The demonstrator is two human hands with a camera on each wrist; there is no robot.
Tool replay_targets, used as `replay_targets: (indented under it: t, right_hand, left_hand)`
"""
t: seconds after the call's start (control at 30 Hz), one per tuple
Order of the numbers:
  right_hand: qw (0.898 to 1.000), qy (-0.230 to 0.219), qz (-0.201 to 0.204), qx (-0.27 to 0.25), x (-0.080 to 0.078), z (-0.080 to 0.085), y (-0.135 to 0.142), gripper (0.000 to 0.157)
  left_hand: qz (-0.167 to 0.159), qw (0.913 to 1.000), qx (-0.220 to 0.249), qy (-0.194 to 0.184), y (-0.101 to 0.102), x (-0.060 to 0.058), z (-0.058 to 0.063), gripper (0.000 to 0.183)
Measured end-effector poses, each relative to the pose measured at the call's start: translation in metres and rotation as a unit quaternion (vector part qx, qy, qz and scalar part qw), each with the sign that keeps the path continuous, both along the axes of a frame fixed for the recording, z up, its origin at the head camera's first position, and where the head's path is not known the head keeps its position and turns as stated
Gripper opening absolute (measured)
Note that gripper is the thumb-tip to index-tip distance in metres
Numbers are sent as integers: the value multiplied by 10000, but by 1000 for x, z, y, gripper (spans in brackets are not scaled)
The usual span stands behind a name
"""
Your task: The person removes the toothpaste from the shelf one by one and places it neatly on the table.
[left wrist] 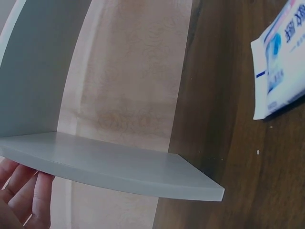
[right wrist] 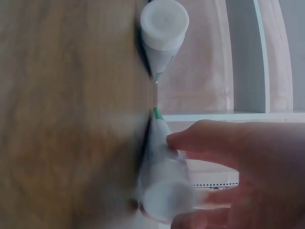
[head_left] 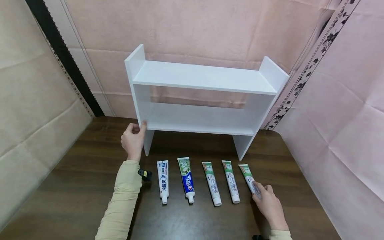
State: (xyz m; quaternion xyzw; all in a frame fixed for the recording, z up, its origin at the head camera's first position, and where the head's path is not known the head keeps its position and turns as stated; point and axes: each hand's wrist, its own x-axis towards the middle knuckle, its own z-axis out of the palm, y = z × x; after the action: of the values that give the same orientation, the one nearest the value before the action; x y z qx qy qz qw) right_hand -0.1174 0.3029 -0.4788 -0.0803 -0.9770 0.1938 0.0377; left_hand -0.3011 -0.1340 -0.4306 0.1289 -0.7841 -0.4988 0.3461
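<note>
A white two-tier shelf (head_left: 198, 130) stands on the table, and my left hand (head_left: 133, 141) grips the edge of its left side panel (head_left: 134, 70). In the left wrist view, the fingers (left wrist: 42, 195) press against that panel's outer face. My right hand (head_left: 269, 205) holds the lower part of the rightmost green-and-white toothpaste tube (head_left: 246, 172), thumb on one side and fingers on the other. The tube lies close along the tabletop in the right wrist view, its white cap (right wrist: 167, 200) blurred and toward the camera.
Left of the held tube lie two similar green-and-white tubes (head_left: 231, 181) (head_left: 211, 183), a green-and-blue tube (head_left: 186, 180) and a white-and-blue tube (head_left: 163, 180), all in a row before the shelf. Pale fabric walls (head_left: 345, 116) enclose the brown table (head_left: 75, 180).
</note>
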Motion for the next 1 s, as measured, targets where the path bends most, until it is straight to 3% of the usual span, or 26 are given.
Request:
replay_targets:
  t: [0.57, 0.77, 1.0]
  right_hand:
    - [9991, -242, 251, 229, 0, 2, 3, 45]
    - [9982, -497, 270, 202, 2, 1, 3, 44]
    - [9984, -346, 324, 299, 1, 2, 5, 42]
  left_hand:
    - [-24, 9996, -31, -289, -2, 2, -1, 52]
    - [-56, 9998, -48, -196, -2, 4, -2, 52]
    - [-132, 9998, -121, 5, -4, 3, 0, 52]
